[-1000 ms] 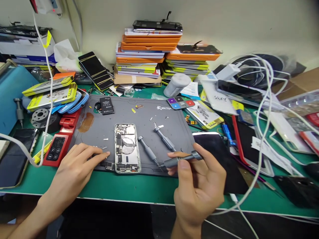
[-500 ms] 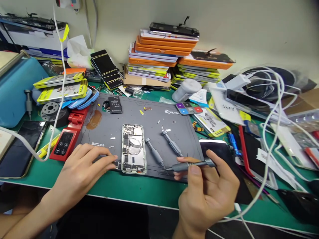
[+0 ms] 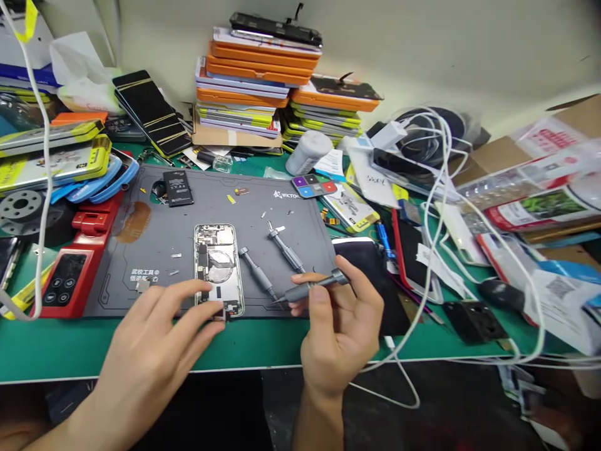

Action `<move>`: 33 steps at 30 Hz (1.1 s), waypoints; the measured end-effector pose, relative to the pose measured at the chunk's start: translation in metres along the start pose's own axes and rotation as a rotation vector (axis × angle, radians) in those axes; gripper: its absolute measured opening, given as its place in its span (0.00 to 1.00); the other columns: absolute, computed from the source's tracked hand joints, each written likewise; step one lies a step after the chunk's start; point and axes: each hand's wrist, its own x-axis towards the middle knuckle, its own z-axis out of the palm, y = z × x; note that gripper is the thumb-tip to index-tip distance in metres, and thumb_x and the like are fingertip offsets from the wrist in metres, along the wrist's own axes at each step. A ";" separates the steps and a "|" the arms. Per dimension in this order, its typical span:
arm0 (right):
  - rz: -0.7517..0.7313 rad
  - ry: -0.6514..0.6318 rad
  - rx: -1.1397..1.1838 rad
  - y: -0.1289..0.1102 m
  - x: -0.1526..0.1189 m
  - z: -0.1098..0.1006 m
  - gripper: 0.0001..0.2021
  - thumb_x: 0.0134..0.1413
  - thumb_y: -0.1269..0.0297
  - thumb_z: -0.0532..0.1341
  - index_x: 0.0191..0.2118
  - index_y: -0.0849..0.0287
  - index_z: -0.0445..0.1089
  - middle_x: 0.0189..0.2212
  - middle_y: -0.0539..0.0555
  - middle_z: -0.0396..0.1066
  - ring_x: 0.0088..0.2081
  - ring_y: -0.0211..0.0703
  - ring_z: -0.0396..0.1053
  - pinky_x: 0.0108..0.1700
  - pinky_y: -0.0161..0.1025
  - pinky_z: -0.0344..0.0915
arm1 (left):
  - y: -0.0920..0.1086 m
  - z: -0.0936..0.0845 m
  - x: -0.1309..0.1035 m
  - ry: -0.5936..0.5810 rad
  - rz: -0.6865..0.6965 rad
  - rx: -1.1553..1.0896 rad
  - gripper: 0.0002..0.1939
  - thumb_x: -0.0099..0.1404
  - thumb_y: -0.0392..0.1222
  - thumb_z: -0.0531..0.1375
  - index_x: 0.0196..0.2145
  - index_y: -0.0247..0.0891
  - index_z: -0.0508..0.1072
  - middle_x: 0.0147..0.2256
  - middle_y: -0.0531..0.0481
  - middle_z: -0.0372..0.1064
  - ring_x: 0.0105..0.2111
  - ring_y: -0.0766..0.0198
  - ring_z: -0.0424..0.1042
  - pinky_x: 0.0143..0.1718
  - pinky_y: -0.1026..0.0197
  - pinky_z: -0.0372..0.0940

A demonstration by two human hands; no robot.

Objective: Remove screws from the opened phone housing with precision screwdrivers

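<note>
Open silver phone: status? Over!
Left hand pinching small silvery part. Right hand gripping slim grey screwdriver. Phone flat, innards showing; left fingers cover near corner.

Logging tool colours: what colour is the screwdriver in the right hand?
Grey: the screwdriver in the right hand shows best in the head view.

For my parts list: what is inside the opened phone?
Inside the phone are a round grey disc and dark parts. The left hand covers the phone's lower left corner; what lies there cannot be seen.

Head-worn view; forward and down
</note>
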 end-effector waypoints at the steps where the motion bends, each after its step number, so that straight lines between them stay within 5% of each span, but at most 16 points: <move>1: 0.003 0.000 0.000 0.000 0.000 0.000 0.19 0.72 0.68 0.63 0.65 0.51 0.72 0.38 0.53 0.83 0.31 0.40 0.79 0.25 0.35 0.78 | 0.004 0.004 0.005 0.002 0.020 0.032 0.09 0.80 0.38 0.60 0.54 0.37 0.77 0.56 0.42 0.74 0.44 0.55 0.71 0.49 0.51 0.66; 10: 0.038 -0.056 0.018 0.001 0.001 -0.001 0.20 0.73 0.67 0.63 0.66 0.51 0.71 0.40 0.54 0.82 0.34 0.41 0.80 0.29 0.38 0.81 | 0.005 0.016 0.021 -0.144 0.049 0.033 0.12 0.82 0.42 0.58 0.55 0.36 0.77 0.57 0.43 0.76 0.45 0.53 0.71 0.47 0.49 0.66; 17: 0.039 -0.044 0.006 -0.001 0.002 -0.001 0.20 0.73 0.67 0.63 0.66 0.51 0.70 0.40 0.53 0.82 0.28 0.38 0.74 0.29 0.38 0.81 | 0.002 0.013 0.013 -0.100 0.025 0.017 0.12 0.81 0.41 0.59 0.56 0.38 0.78 0.53 0.44 0.78 0.45 0.54 0.72 0.47 0.50 0.64; 33: 0.042 -0.051 -0.013 -0.001 0.004 0.000 0.19 0.73 0.66 0.63 0.65 0.53 0.70 0.40 0.54 0.83 0.36 0.44 0.82 0.29 0.40 0.82 | 0.001 0.015 0.028 -0.184 0.023 -0.086 0.07 0.81 0.38 0.60 0.51 0.39 0.77 0.48 0.46 0.74 0.44 0.55 0.66 0.46 0.51 0.62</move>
